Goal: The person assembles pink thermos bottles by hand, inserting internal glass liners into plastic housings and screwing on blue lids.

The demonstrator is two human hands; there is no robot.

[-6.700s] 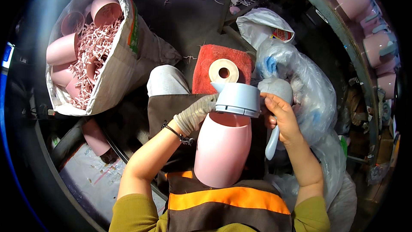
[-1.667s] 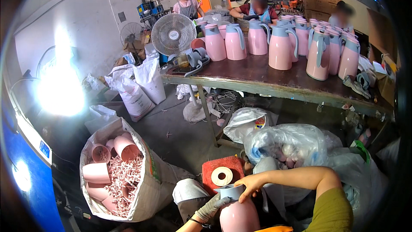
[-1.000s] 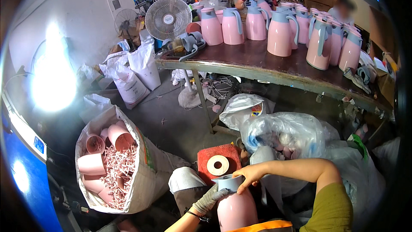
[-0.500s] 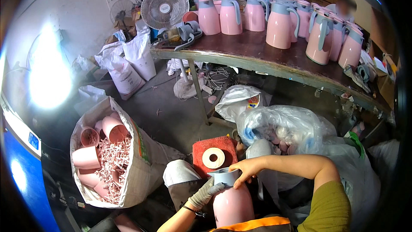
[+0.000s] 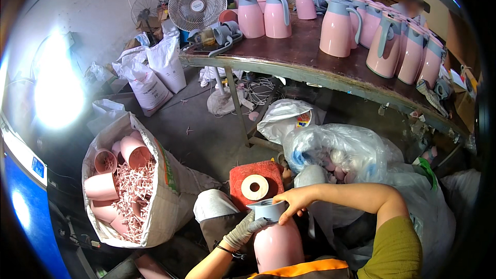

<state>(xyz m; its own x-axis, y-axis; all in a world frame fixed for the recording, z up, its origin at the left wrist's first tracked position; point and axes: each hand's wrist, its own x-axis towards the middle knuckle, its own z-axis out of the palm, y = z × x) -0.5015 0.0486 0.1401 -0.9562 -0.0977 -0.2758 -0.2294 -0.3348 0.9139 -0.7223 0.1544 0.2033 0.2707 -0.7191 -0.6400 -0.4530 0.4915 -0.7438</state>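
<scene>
A pink jug (image 5: 279,248) with a blue-grey spouted collar (image 5: 269,211) stands upright against my lap. My left hand (image 5: 242,231), in a grey work glove, wraps round the near left side of the jug's neck, just under the collar. My bare right hand (image 5: 296,201) grips the collar's right rim, fingers over the top edge and thumb down the outside. A pale ring-shaped disc (image 5: 254,187) with a central hole lies on a red block (image 5: 238,171) just beyond the collar. The jug's handle side is largely hidden by my right hand.
At left stands a white woven sack (image 5: 178,201) of pink shells and small pink scraps. A dark table (image 5: 305,46) ahead bears several finished pink jugs (image 5: 338,33). Clear plastic bags (image 5: 346,147) lie at right. A fan (image 5: 197,5) and co-workers are behind.
On the far table, one pink jug has shifted back toward a co-worker who leans in over it. My hands keep their hold on the jug and collar, with little visible movement.
</scene>
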